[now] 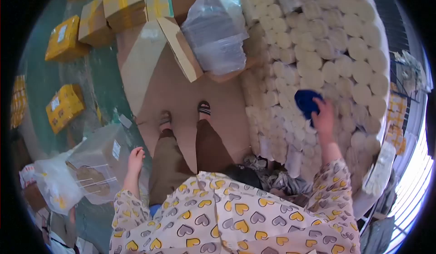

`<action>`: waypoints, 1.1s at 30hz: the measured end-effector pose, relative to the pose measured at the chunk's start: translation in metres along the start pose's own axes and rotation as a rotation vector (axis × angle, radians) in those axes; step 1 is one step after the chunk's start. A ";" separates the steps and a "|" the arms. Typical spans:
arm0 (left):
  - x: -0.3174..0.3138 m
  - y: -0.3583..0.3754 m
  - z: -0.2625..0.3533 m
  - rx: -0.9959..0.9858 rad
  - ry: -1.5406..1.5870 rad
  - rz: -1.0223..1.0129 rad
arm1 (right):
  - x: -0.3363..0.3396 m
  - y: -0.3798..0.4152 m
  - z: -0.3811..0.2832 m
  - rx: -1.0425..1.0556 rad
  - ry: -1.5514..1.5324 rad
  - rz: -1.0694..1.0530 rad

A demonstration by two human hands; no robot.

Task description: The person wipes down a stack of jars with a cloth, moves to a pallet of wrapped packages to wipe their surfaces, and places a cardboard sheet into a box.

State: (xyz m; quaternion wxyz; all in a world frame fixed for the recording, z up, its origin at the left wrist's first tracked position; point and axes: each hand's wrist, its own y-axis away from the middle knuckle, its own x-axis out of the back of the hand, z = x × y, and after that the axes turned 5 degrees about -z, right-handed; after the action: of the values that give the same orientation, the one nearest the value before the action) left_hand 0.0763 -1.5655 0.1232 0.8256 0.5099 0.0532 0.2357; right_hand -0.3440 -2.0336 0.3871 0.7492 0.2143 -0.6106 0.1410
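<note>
My right hand (pixel 323 113) grips a dark blue, rounded, soft-looking piece (pixel 308 102), its fingers over the right edge. Beneath it spreads a tall stack of cream-white cylindrical bundles (pixel 361 45), packed side by side with their round ends up. My left hand (pixel 135 159) hangs at my left side, fingers loosely curled, with nothing showing in them. Nearest to that hand is a plastic-wrapped carton (pixel 102 152) with a white label.
I stand on flattened cardboard (pixel 177 90) over a green floor. Ahead are an open carton (pixel 179 49) and a clear plastic bag (pixel 215 34). Yellow-taped boxes (pixel 68 38) sit at the left, with a white plastic bag (pixel 56 181) lower down. Grey crumpled material (pixel 286 179) lies by my right hip.
</note>
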 end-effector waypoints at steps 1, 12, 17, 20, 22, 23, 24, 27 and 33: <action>-0.010 -0.001 -0.006 0.030 0.010 0.005 | 0.000 -0.033 0.000 0.039 0.115 0.007; -0.156 -0.023 -0.010 0.036 0.053 -0.019 | -0.156 -0.219 0.024 0.451 0.740 -0.026; -0.201 -0.029 0.072 -0.033 0.053 -0.061 | -0.176 -0.188 0.029 0.474 0.512 -0.199; -0.219 -0.037 0.093 -0.102 0.128 -0.052 | -0.162 -0.202 0.028 0.525 0.498 -0.285; -0.228 -0.040 0.111 -0.123 0.162 -0.051 | -0.156 -0.221 0.017 0.497 0.470 -0.286; -0.230 -0.043 0.118 -0.119 0.173 -0.032 | -0.155 -0.232 0.010 0.449 0.442 -0.303; -0.232 -0.045 0.130 -0.147 0.173 -0.024 | -0.152 -0.248 0.003 0.468 0.475 -0.237; -0.231 -0.078 0.140 -0.146 0.160 -0.018 | -0.138 -0.311 -0.024 0.469 0.472 -0.072; -0.222 -0.199 0.192 -0.294 0.062 0.382 | -0.151 -0.380 -0.055 0.457 0.610 0.110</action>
State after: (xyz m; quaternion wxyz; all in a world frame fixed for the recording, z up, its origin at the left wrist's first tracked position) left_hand 0.0095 -1.8943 0.0073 0.8294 0.3776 -0.0539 0.4082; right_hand -0.1495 -2.3283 0.1745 0.8208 0.2909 -0.3229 0.3707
